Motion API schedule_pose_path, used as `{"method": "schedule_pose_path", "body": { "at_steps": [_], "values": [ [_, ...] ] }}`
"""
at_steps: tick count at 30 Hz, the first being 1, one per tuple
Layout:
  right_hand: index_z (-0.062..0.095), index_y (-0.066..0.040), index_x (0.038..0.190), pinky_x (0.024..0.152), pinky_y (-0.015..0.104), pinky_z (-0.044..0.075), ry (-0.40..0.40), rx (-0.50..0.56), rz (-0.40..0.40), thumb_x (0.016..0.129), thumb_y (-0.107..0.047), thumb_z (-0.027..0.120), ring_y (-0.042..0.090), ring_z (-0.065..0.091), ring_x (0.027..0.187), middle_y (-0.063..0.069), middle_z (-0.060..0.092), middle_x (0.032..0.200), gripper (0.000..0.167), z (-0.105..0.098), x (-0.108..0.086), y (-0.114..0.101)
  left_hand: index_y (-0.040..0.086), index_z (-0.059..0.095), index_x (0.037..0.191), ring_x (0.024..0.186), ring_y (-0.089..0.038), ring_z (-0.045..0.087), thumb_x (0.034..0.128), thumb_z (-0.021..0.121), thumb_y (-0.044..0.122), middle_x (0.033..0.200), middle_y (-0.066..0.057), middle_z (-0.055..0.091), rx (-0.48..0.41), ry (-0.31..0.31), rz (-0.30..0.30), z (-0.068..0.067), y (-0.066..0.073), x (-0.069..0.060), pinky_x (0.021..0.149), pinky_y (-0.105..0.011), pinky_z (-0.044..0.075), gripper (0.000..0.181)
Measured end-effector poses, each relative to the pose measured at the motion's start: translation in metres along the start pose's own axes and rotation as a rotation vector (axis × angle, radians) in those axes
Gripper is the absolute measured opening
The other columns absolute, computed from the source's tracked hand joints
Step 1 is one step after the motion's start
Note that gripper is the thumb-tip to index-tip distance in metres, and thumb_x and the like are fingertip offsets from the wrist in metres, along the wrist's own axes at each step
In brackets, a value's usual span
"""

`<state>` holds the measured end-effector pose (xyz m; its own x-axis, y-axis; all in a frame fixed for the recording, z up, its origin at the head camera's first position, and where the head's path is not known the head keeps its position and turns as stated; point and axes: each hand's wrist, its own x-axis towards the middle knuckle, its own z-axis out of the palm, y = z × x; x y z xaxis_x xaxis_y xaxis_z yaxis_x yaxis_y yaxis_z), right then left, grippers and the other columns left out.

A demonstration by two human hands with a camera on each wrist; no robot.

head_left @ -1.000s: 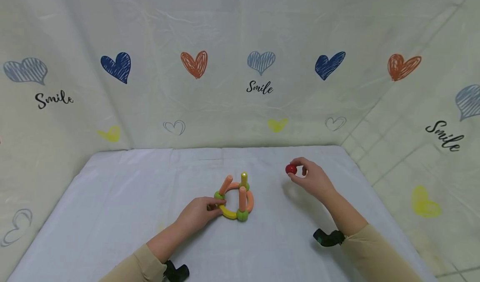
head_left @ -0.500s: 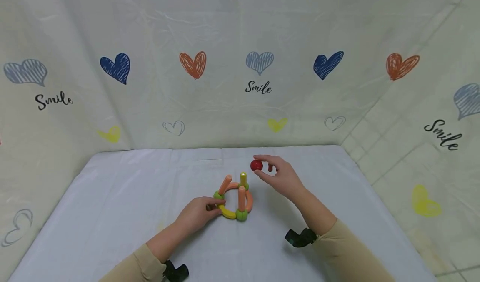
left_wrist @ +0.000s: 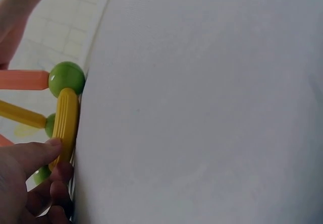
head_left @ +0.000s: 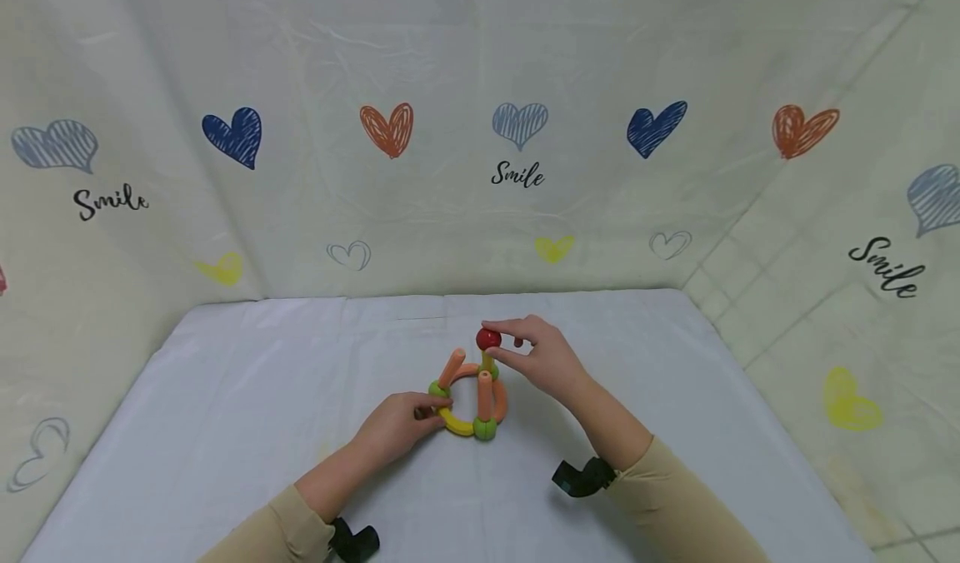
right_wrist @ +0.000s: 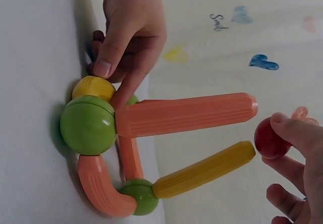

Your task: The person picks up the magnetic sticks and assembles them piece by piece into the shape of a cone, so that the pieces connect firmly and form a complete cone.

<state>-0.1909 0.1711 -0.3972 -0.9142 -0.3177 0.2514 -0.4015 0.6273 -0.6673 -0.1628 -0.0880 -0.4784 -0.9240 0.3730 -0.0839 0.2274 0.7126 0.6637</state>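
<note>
A ring of curved orange and yellow sticks joined by green balls [right_wrist: 88, 125] lies on the white tabletop. Rising from it are two straight orange sticks [right_wrist: 186, 115] and one straight yellow stick [right_wrist: 204, 169]. My left hand [head_left: 393, 425] pinches the curved yellow stick [left_wrist: 65, 118] at the ring's left front, thumb on top. Between thumb and forefinger, my right hand [head_left: 543, 359] holds a red ball [head_left: 489, 338] at the upper end of the straight yellow stick. In the right wrist view ball and stick tip are very close; whether they touch I cannot tell.
A white cloth covers the table [head_left: 225, 396]. Behind and to the right hangs a pale sheet [head_left: 450, 30] printed with hearts and the word "Smile". Each wrist carries a black camera mount, such as the right one [head_left: 583, 476].
My right hand has carried the red ball leftward, then slightly down onto or just over the upright yellow stick. My left hand and the ring have stayed in place.
</note>
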Motion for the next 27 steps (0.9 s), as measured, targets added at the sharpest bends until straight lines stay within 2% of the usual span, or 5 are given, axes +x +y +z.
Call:
{"method": "schedule_pose_path", "body": {
  "at_steps": [6,15,22,27],
  "values": [
    [0.068,-0.029,0.129,0.065,0.033,0.047,-0.009,0.011,0.024,0.089,-0.027,0.076,0.024,0.055,0.092,-0.009,0.066,0.110,0.041,0.003,-0.001,0.001,0.027,0.074,0.119,0.073,-0.009,0.054,0.0900,0.074,0.028,0.080,0.012,0.061,-0.001,-0.007,-0.008,0.001,0.000,0.001,0.065,-0.028,0.046,0.029],
    [0.068,-0.028,0.130,0.064,0.032,0.046,-0.013,0.026,0.018,0.089,-0.027,0.076,0.032,0.057,0.095,-0.009,0.067,0.110,0.041,0.004,0.001,0.002,0.025,0.075,0.118,0.074,-0.009,0.055,0.0899,0.074,0.026,0.082,0.012,0.062,-0.015,0.026,-0.011,-0.005,0.004,-0.006,0.064,-0.029,0.046,0.028],
    [0.068,-0.029,0.129,0.064,0.032,0.046,-0.008,0.021,0.014,0.090,-0.027,0.076,0.023,0.055,0.091,-0.010,0.067,0.111,0.041,0.004,0.002,0.003,0.027,0.074,0.120,0.067,-0.012,0.056,0.0912,0.073,0.026,0.083,0.010,0.064,-0.082,0.052,-0.029,-0.015,0.008,-0.007,0.060,-0.029,0.047,0.029],
    [0.068,-0.029,0.129,0.063,0.032,0.046,-0.006,0.032,0.028,0.089,-0.026,0.076,0.019,0.053,0.089,-0.011,0.067,0.109,0.041,0.005,0.001,0.002,0.027,0.072,0.121,0.070,-0.013,0.055,0.0898,0.075,0.028,0.084,0.009,0.062,-0.091,0.104,-0.072,-0.021,0.015,-0.007,0.057,-0.030,0.048,0.032]
  ]
}}
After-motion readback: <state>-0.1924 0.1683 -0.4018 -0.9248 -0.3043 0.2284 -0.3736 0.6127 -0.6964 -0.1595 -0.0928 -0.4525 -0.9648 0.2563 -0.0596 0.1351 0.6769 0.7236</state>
